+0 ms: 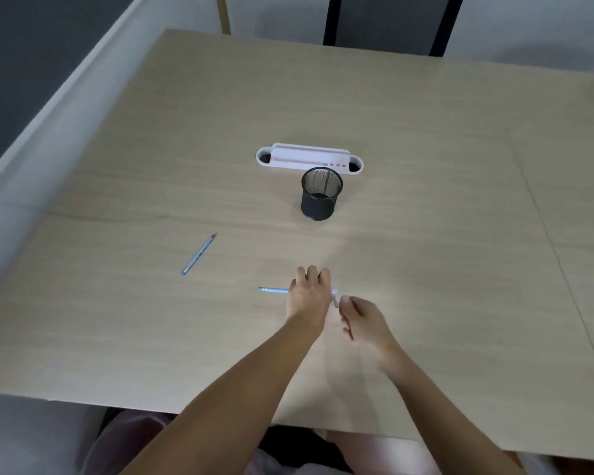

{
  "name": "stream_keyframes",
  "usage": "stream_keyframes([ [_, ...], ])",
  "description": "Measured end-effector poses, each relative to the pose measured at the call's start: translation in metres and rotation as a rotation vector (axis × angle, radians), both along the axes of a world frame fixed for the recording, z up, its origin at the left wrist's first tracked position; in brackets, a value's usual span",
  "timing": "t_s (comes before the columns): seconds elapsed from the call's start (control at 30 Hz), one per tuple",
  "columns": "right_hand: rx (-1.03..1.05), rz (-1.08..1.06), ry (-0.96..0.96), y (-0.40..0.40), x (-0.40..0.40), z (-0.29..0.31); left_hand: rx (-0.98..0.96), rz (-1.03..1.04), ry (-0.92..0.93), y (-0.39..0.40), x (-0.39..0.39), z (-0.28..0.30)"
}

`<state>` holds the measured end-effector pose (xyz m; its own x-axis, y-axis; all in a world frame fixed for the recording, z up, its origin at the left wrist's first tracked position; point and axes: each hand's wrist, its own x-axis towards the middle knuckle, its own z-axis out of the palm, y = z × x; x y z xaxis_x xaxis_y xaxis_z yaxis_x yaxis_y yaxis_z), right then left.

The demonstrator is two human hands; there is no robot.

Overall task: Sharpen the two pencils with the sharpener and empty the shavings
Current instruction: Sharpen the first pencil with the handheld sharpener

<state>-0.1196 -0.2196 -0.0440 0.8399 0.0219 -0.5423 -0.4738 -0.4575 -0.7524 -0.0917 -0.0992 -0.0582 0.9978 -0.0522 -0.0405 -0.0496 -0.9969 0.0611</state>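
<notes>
My left hand (308, 294) is closed around a blue pencil (273, 289) that lies level above the table, its free end sticking out to the left. The pencil's other end is hidden by my fingers. My right hand (360, 315) pinches a small pink sharpener (335, 297) between thumb and fingers, right beside my left hand; the sharpener is blurred. A second blue pencil (198, 255) with a red tip lies loose on the wooden table (443, 234) to the left, slanted, apart from both hands.
A black mesh cup (320, 194) stands upright in the middle of the table. Just behind it sits a white desk organizer (308, 158) with a round hole at each end. The table's near edge runs under my forearms.
</notes>
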Motion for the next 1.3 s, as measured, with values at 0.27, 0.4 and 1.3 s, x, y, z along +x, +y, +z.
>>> stream_keyframes([
  [0.27, -0.126, -0.188, 0.039, 0.016, 0.061, -0.028, -0.055, -0.007, 0.027, 0.000, 0.001, -0.003],
  [0.4, -0.260, -0.041, 0.009, 0.018, 0.015, -0.031, -0.029, -0.007, 0.027, 0.000, 0.000, -0.005],
  [1.3, 0.008, -0.051, -0.112, 0.004, 0.039, 0.015, 0.000, -0.017, 0.114, -0.004, -0.003, 0.011],
])
